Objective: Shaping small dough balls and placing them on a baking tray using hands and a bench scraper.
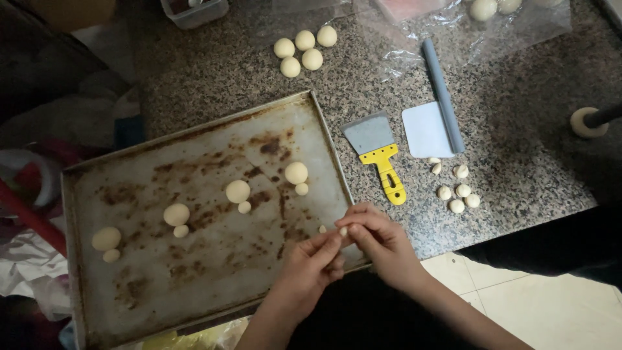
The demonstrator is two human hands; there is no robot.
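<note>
On a speckled granite desk, dim at its edges with pale floor tiles below, a stained baking tray carries four dough balls, each with a smaller ball beside it. At the tray's near right corner the left hand and right hand meet, fingertips pinched together on a tiny dough piece held just above the rim. A yellow-handled scraper and small dough bits lie just right.
</note>
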